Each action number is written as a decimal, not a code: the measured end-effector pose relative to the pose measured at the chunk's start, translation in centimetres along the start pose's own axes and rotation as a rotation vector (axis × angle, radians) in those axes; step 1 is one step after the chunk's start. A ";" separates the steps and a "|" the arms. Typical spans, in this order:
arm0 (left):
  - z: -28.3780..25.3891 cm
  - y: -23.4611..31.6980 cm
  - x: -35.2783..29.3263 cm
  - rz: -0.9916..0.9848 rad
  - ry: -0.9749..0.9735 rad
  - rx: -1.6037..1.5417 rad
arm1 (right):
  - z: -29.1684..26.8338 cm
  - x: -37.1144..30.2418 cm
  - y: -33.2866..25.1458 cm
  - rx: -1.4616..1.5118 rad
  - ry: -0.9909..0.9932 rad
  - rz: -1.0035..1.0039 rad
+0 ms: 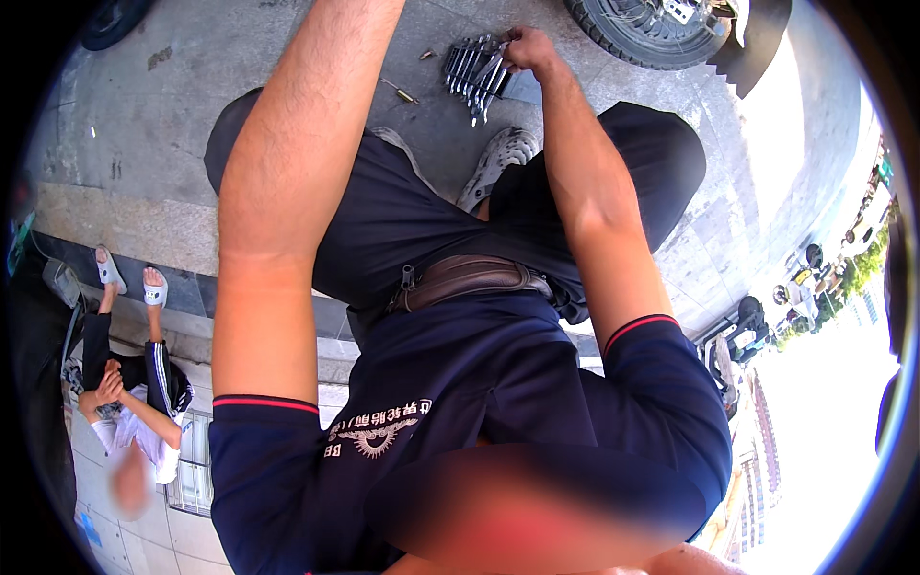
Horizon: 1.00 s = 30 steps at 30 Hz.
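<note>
The fingers of the right hand (527, 48) are bent and close together, with only a small gap between them, at the far right edge of a wrench set (471, 77). They seem to touch its end, but I cannot tell if they have hold of one wrench or only rest there. From these fingers, the set lies to the left and a little nearer to the body. Its wrenches lie side by side, and their long axes run roughly from far to near, somewhat slanted. The right hand is the nearer one; the left forearm (307, 125) goes out over the far edge of the view, so the state of the left fingers cannot be told.

The wrenches sit in a dark holder, which looks mostly filled. Below the right wrist, just beside the holder, is a flat grey piece (523, 88); its kind is not clear. To the left of the set, a thin tool with a yellowish handle (407, 97) lies apart on the pavement (163, 125).

A brown waist bag (470, 280) is on the person's front; its content is hidden. Far to the right stands a wheel (623, 43).
</note>
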<state>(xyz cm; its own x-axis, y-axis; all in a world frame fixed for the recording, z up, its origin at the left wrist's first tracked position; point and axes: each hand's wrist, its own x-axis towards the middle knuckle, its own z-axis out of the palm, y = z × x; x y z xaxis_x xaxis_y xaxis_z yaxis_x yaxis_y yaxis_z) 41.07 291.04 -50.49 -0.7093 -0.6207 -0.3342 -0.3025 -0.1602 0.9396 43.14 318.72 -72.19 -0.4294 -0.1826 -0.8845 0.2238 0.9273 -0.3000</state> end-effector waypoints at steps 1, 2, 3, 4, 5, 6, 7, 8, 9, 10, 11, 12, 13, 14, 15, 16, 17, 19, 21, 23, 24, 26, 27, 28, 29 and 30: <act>-0.1 0.2 -0.1 -0.002 0.004 -0.008 | -0.8 -1.5 -1.5 -0.082 -0.092 0.041; 0.0 0.4 -0.2 -0.002 0.005 -0.018 | -1.6 -2.9 -2.7 -0.162 -0.181 0.084; 0.1 0.4 -0.1 0.014 0.008 -0.009 | -2.1 -4.2 -3.2 -0.139 -0.255 0.091; 0.2 0.2 0.2 0.031 0.014 0.000 | -2.7 -5.7 -3.9 -0.186 -0.288 0.056; 0.2 0.1 0.2 0.045 0.019 0.010 | -3.5 -7.5 -4.8 -0.231 -0.322 0.021; 0.3 0.2 0.2 0.019 0.007 -0.018 | -4.4 -9.4 -5.7 -0.274 -0.353 -0.011; 0.3 0.4 0.2 -0.005 -0.002 -0.045 | -5.5 -11.7 -7.0 -0.259 -0.327 -0.090; 0.2 0.5 0.2 -0.028 -0.012 -0.072 | -6.8 -14.3 -8.3 -0.245 -0.301 -0.171; 0.2 0.6 0.5 -0.009 -0.010 -0.065 | -8.1 -16.3 -8.9 -0.227 -0.267 -0.247; -0.2 0.3 0.9 0.011 -0.001 -0.053 | -9.0 -17.3 -8.8 -0.110 -0.262 -0.359; -0.4 0.2 1.2 0.030 0.001 -0.044 | -10.1 -18.3 -8.4 0.009 -0.250 -0.465; -0.5 0.0 1.5 0.020 0.007 -0.052 | -10.9 -19.3 -8.3 0.128 -0.238 -0.570; -0.8 -0.2 1.6 0.013 0.016 -0.057 | -11.5 -20.7 -9.1 0.196 -0.209 -0.642; -0.9 -0.4 1.8 0.007 0.020 -0.063 | -12.2 -21.8 -9.8 0.265 -0.174 -0.714; -0.8 -0.7 2.0 0.009 0.021 -0.065 | -13.2 -21.8 -9.8 0.320 -0.223 -0.768; -0.7 -0.7 1.9 -0.011 -0.004 -0.092 | -13.9 -22.5 -10.3 0.369 -0.235 -0.738; -0.7 -0.6 1.7 -0.032 -0.027 -0.115 | -14.6 -23.5 -11.2 0.420 -0.252 -0.711; -0.6 -0.8 1.7 -0.047 -0.070 -0.184 | -16.0 -24.2 -12.1 0.487 -0.295 -0.652; -0.8 -1.2 2.1 0.005 -0.048 -0.132 | -16.6 -24.2 -12.8 0.485 -0.290 -0.660; -1.3 -1.9 2.7 0.023 -0.036 -0.074 | -16.7 -23.6 -13.1 0.462 -0.268 -0.721; -1.5 -2.5 3.1 0.014 -0.037 -0.041 | -16.3 -22.9 -12.9 0.442 -0.221 -0.770; -0.7 -4.3 3.4 -0.125 -0.104 -0.111 | -15.1 -21.5 -12.5 0.401 -0.111 -0.867; -0.1 -5.3 3.3 -0.120 -0.115 -0.158 | -14.0 -21.1 -12.5 0.317 -0.160 -0.826; 0.0 -6.0 3.1 -0.116 -0.120 -0.206 | -12.8 -20.3 -12.4 0.341 -0.339 -0.790; 0.0 -6.2 2.7 0.008 -0.085 -0.094 | -11.6 -20.8 -13.3 0.321 -0.336 -0.735; -0.2 -6.3 2.7 0.053 -0.011 -0.023 | -10.7 -21.4 -14.0 0.302 -0.333 -0.680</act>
<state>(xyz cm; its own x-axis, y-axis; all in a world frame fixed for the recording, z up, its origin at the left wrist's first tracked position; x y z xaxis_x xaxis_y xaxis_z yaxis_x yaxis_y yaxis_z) 41.19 290.23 -57.27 -0.7310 -0.6204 -0.2842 -0.2497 -0.1444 0.9575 39.78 313.17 -45.27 -0.2842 -0.8057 -0.5198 0.2542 0.4594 -0.8511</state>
